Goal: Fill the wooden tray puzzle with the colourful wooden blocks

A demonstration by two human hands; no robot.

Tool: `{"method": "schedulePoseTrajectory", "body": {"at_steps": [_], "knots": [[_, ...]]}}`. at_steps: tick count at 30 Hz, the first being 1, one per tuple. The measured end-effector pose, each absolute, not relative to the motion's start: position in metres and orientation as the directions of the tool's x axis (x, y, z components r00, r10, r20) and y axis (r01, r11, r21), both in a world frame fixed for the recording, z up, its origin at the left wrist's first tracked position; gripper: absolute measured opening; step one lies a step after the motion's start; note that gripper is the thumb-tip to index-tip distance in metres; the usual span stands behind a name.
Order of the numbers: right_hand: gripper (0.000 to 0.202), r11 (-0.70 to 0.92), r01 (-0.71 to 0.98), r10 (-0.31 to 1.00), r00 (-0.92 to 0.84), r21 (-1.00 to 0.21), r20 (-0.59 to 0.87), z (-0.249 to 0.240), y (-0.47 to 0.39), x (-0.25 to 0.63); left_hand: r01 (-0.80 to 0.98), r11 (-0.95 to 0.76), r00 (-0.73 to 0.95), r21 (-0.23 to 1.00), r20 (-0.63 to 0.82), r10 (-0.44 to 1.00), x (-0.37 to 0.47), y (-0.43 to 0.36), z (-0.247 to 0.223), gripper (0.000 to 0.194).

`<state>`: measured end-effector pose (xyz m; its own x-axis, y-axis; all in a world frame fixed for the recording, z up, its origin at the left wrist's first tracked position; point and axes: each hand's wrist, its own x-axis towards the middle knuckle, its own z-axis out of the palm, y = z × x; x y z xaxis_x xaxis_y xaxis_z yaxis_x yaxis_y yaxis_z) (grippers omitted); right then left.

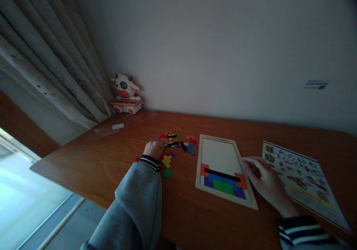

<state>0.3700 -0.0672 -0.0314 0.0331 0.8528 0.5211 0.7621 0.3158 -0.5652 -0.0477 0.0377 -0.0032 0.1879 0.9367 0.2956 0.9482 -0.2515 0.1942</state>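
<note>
Pieces (166, 161): left of tray (199, 164); probably light, stiff; pinch edges.
Left hand (154, 148): among pieces, grip unclear.
Right hand (263, 181): tray's right rim, grip unclear.

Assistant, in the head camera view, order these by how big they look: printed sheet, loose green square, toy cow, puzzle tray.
1. Puzzle tray and printed sheet, too alike to rank
2. Toy cow
3. Loose green square

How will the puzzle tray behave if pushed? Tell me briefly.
The puzzle tray lies flat, so it should slide rather than tip. Its wood-look frame suggests stiffness. The pieces occupy only the near end, so some may shift.
</note>
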Motion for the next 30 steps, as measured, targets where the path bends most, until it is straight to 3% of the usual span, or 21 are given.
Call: {"method": "schedulePoseTrajectory", "body": {"at_steps": [6,9,12,16,22,30], "knots": [[0.027,0.328,0.766,0.85,0.016,-0.553,0.527,-0.026,-0.069,0.366,0.915,-0.331,0.237,0.232,0.357,0.904,-0.047,0.039,-0.005,0.021],[0.027,0.317,0.767,0.847,0.036,-0.558,0.531,-0.022,-0.07,0.364,0.838,-0.449,0.255,0.309,0.506,0.824,-0.034,0.032,0.0,0.02],[0.027,0.334,0.759,0.84,0.03,-0.558,0.542,-0.018,-0.071,0.361,0.612,-0.681,0.267,0.402,0.705,0.657,-0.003,0.016,0.007,0.017],[0.024,0.415,0.706,0.835,-0.046,-0.574,0.548,-0.008,-0.077,0.347,0.302,-0.867,0.412,0.396,0.766,0.494,0.048,-0.016,0.011,0.014],[0.019,0.532,0.579,0.837,-0.251,-0.618,0.486,0.009,-0.094,0.31,0.1,-0.85,0.411,0.518,0.756,0.509,0.089,-0.047,0.012,0.01],[0.017,0.484,0.54,0.871,-0.223,-0.689,0.437,0.009,-0.097,0.299,0.043,-0.806,0.414,0.59,0.724,0.553,0.095,-0.047,0.011,0.01]]}}
